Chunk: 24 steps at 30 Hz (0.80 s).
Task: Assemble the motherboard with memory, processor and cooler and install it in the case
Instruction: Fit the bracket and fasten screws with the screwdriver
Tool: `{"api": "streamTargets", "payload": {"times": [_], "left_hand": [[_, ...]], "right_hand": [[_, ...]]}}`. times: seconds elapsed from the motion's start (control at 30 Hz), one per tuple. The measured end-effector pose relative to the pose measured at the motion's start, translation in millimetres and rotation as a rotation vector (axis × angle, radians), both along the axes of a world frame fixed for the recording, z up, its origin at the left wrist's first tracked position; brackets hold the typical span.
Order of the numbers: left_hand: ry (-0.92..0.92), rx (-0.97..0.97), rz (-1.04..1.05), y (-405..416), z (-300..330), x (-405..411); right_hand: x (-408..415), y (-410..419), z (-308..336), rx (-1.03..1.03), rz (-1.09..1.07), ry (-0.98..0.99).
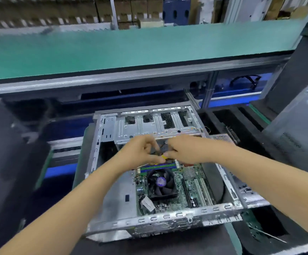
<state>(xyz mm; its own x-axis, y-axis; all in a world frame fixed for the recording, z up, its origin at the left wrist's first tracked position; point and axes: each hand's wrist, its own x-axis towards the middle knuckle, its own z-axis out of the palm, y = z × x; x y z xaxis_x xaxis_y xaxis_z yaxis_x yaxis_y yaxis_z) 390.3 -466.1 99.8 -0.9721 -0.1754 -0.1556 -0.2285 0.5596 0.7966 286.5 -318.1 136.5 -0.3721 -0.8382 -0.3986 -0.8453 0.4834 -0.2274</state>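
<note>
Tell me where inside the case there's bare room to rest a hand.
Free: the bare metal floor between the case left wall and the motherboard. Crowded: the far end by the drive cage, where left hand and right hand work small parts above the memory slots; the cooler fills the board's middle.

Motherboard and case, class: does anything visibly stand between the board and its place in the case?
Nothing visible does. The motherboard, with its cooler fitted, already lies inside the open case. The left hand and right hand meet above its far edge, handling something small and blurred.
</note>
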Motion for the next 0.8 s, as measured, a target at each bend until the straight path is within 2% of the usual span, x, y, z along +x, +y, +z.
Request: {"api": "streamTargets", "payload": {"times": [0.13, 0.17, 0.23, 0.27, 0.37, 0.43, 0.5, 0.63, 0.8], "left_hand": [[-0.077, 0.753, 0.548, -28, -25, 33], [-0.082, 0.842, 0.632, -29, -32, 40], [-0.079, 0.858, 0.731, -25, -45, 50], [-0.064, 0.836, 0.761, -22, -50, 53], [0.042, 0.82, 0.87, -17, -58, 51], [0.11, 0.903, 0.952, -17, -59, 45], [0.107, 0.953, 0.981, -16, -61, 42], [0.026, 0.898, 0.923, -16, -67, 41], [0.068, 1.189, 0.881, -18, -64, 45]], "right_hand": [[-16, 8, -47, -0.072, -0.068, -0.347], [-19, 10, -59, -0.089, -0.106, -0.446], [-20, 14, -81, -0.156, -0.207, -0.638], [-19, 14, -91, -0.203, -0.228, -0.67], [-15, 11, -98, -0.415, -0.167, -0.538], [-15, 9, -92, -0.531, -0.129, -0.502], [-15, 10, -86, -0.551, -0.147, -0.493], [-12, 13, -83, -0.509, -0.127, -0.444], [-12, 18, -82, -0.528, -0.11, -0.408]]}}
